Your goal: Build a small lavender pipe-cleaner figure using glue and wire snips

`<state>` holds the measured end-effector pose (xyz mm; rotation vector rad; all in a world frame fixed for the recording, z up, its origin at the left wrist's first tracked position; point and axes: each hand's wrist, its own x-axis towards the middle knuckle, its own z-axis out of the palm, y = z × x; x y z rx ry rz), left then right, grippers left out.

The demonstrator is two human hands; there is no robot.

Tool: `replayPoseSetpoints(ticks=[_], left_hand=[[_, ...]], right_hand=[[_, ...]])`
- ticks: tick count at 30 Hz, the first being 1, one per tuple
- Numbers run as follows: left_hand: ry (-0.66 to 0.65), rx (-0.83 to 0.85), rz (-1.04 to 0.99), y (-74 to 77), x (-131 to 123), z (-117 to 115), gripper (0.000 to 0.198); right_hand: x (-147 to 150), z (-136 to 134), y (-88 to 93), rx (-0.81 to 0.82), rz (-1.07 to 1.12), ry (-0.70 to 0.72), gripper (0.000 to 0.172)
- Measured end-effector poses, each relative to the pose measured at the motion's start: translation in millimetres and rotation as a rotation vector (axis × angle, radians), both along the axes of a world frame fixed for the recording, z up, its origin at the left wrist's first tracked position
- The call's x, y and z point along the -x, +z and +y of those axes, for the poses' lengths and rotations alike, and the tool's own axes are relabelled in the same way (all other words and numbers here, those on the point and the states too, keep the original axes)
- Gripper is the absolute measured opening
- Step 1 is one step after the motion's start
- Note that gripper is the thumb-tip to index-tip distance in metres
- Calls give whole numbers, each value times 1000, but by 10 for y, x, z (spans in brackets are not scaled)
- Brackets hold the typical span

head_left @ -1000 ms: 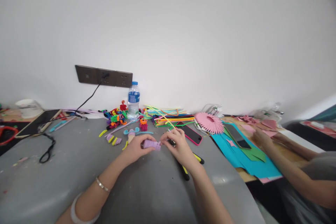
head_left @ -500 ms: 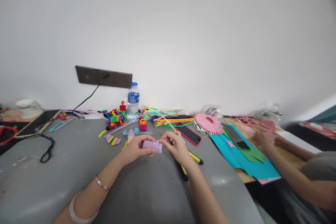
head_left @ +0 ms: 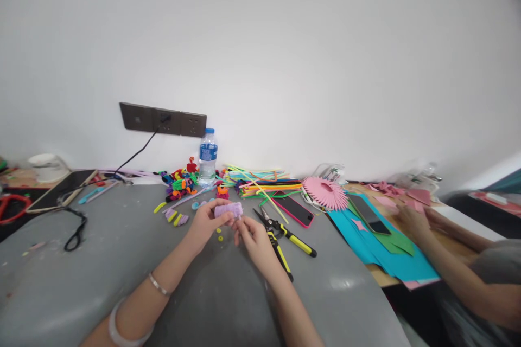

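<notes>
A lilac coil of fuzzy pipe cleaner [head_left: 228, 210] is gripped between the thumb and fingers of my left hand [head_left: 205, 227], tilted a little upward. My right hand [head_left: 254, 239] pinches at the coil's right end; its fingertips partly cover what they hold there. Just right of that hand, open-jawed pliers [head_left: 280, 227] with yellow and black handles lie on the grey table [head_left: 220, 293]. Yellow bits [head_left: 220, 238] lie below the coil. Left of my hands rests a lilac and yellow striped pipe-cleaner piece [head_left: 177, 217].
Behind my hands are a water bottle [head_left: 208, 157], colourful pipe-cleaner figures [head_left: 183, 184] and a bundle of pipe cleaners [head_left: 264, 187]. A pink-cased phone [head_left: 295, 210] lies beyond the pliers. At right, another person's hands [head_left: 413, 222] handle pink paper near blue sheets [head_left: 378, 252].
Both my hands and the lilac coil have moved up and slightly left. My right hand has shifted off the pliers, which now show fully, and sits lower against the coil's end.
</notes>
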<state>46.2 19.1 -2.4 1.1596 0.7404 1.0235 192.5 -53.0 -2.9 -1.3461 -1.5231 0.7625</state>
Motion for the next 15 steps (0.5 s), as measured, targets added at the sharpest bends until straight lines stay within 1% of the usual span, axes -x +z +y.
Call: replayPoseSetpoints(ticks=[3, 5, 7, 10, 13, 15], left_hand=[[49, -64, 44, 11, 17, 13, 37], [66, -148, 104, 23, 27, 14, 32], [94, -255, 167, 26, 34, 13, 28], [123, -418, 204, -5, 36, 17, 23], [118, -604, 208, -58, 34, 24, 17], [115, -728, 246, -77, 38, 25, 15]], right_hand=[[41, -29, 14, 20, 4, -12, 40], [51, -32, 26, 11, 16, -23, 41], [53, -21, 34, 38, 108, 1, 44], [52, 1, 44, 165, 425, 75, 43], [49, 1, 72, 327, 815, 142, 36], [47, -11, 95, 430, 1046, 213, 31]])
